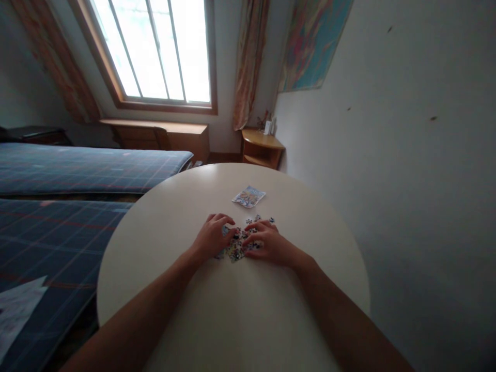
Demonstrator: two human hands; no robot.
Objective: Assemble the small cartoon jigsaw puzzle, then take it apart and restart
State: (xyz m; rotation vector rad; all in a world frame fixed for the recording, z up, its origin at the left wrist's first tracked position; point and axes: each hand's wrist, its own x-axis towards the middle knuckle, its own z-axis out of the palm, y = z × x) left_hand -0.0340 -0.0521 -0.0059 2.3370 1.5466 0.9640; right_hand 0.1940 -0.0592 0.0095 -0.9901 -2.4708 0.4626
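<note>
Jigsaw pieces (235, 252), probably light, stiff, best edge-pinched, lay between left hand (211, 237) (nine o'clock) and right hand (274, 246) (three); grips indiscernible.

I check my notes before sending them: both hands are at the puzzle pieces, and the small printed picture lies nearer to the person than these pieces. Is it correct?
Not quite: the head view shows the small printed picture lying beyond the puzzle pieces, not nearer. The left hand and right hand are indeed at the pieces.
</note>
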